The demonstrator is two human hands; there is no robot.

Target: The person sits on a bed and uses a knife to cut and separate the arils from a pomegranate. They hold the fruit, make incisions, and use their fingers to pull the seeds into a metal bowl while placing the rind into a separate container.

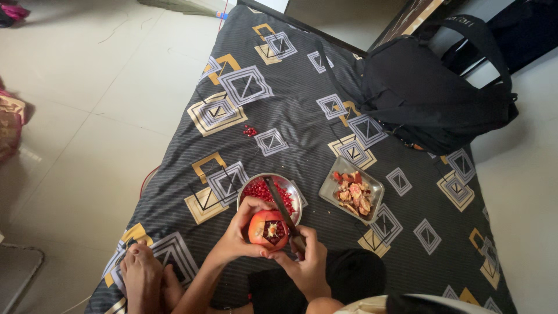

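Observation:
My left hand (238,234) cups a red pomegranate (268,229) with its top cut off, seeds showing. My right hand (308,256) grips the handle of a knife (281,204), whose blade lies across the fruit's right side and points up over the bowl. Just behind the fruit stands a round steel bowl (289,181) holding red pomegranate seeds (259,189). To its right, a square glass dish (376,189) holds pieces of pomegranate peel (353,193).
Everything sits on a dark striped mattress (302,87) with square patterns. A few loose seeds (250,131) lie further up. A black bag (424,93) rests at the upper right. My bare feet (142,278) are at the lower left; tiled floor (75,116) surrounds.

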